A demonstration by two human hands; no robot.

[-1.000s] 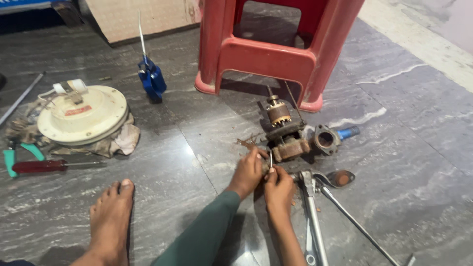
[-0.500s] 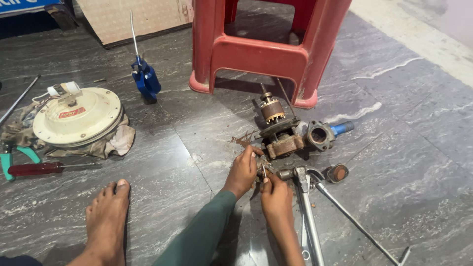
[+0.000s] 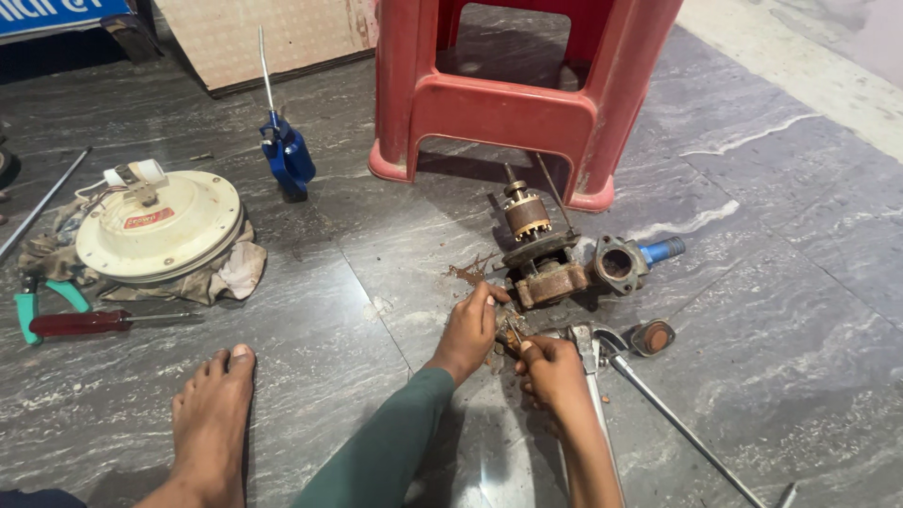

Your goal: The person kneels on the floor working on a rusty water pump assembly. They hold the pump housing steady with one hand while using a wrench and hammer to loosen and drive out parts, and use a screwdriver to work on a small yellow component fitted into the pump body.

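My left hand and my right hand meet low over the grey stone floor, both pinching a small rusty metal part between the fingertips. Just beyond them lies a rusty pump body with a copper-wound rotor sticking up from it. A pump housing with a round opening and a blue pipe stub lies to its right. Rust crumbs are scattered beside the pump.
A red plastic stool stands behind the pump. A long metal wrench and a small round cap lie by my right hand. At left: a cream round motor cover on a rag, a red-handled screwdriver, a blue oil can. My bare foot rests in front.
The view has shifted slightly. Both hands have lowered a little toward me from the pump body, still working the small part between them.
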